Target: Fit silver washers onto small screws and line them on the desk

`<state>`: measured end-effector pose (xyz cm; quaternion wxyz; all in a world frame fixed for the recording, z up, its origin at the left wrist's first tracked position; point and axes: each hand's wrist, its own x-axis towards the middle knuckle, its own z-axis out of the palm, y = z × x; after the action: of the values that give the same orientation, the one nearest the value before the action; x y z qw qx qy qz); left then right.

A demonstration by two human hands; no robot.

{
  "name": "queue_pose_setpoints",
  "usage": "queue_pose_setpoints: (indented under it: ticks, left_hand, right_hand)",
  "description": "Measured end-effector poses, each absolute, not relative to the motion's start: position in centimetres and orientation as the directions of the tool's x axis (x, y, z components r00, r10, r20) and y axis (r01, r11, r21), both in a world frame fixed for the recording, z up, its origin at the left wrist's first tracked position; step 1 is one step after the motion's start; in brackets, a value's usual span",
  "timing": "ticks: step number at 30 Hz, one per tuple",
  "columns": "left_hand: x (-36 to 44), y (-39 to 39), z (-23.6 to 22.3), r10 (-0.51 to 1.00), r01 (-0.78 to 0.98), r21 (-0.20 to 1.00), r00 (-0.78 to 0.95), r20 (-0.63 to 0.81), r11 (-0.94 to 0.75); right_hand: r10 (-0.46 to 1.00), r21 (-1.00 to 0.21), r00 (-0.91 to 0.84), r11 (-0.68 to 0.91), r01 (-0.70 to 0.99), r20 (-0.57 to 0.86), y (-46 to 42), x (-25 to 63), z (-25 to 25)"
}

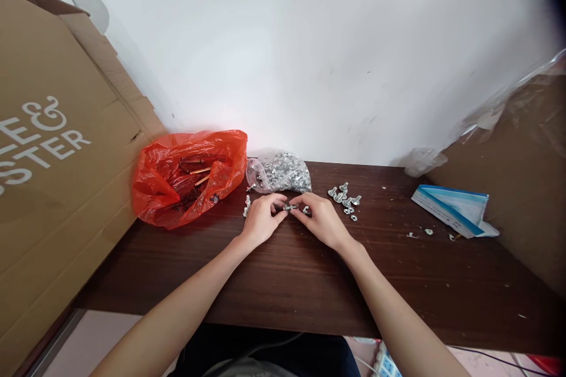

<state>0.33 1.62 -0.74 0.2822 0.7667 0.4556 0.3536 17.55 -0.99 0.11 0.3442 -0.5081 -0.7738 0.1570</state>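
My left hand (264, 219) and my right hand (322, 222) meet over the table, fingertips pinched on a small silver metal bolt (289, 208) between them. The fingers partly cover it, so its exact shape is hard to make out. To the right of my right hand lie several loose wing-headed bolts (341, 195), with a few small nuts (354, 218) in front of them. Just behind my hands rests a clear plastic bag (285, 172) full of small silver hardware. Beside my left hand are small pale metal pieces (246, 206).
A red plastic bag (152, 188) holding long copper-coloured metal pieces stands at the left, against a large cardboard box (53, 206). On the right of the dark wooden table (292, 294) are a blue-and-white packet (451, 209), a clear plastic cup (425, 162) and scattered scraps (428, 231).
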Motion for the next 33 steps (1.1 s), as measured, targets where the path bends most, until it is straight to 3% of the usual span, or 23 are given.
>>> queue_pose_setpoints:
  ticks: [14, 21, 28, 33]
  left_hand:
    - [0.3, 2.2, -0.6, 0.942, 0.247, 0.927, 0.256, 0.218, -0.282]
    - [0.7, 1.9, -0.6, 0.955, -0.035, 0.985, 0.239, 0.174, -0.171]
    - [0.8, 1.4, -0.1, 0.941, -0.089, 0.983, 0.286, 0.179, -0.160]
    - [0.8, 1.6, -0.1, 0.940, -0.110, 0.977, 0.272, 0.206, -0.183]
  right_hand:
    - [0.864, -0.604, -0.249, 0.487, 0.631, 0.437, -1.3, 17.5, 0.6]
    - [0.870, -0.590, -0.222, 0.466, 0.659, 0.439, -1.4, 17.3, 1.1]
    - [0.921, -0.651, -0.152, 0.363, 0.667, 0.358, -1.8, 17.3, 1.5]
    - [0.918, -0.675, -0.178, 0.383, 0.631, 0.354, -1.8, 17.2, 1.6]
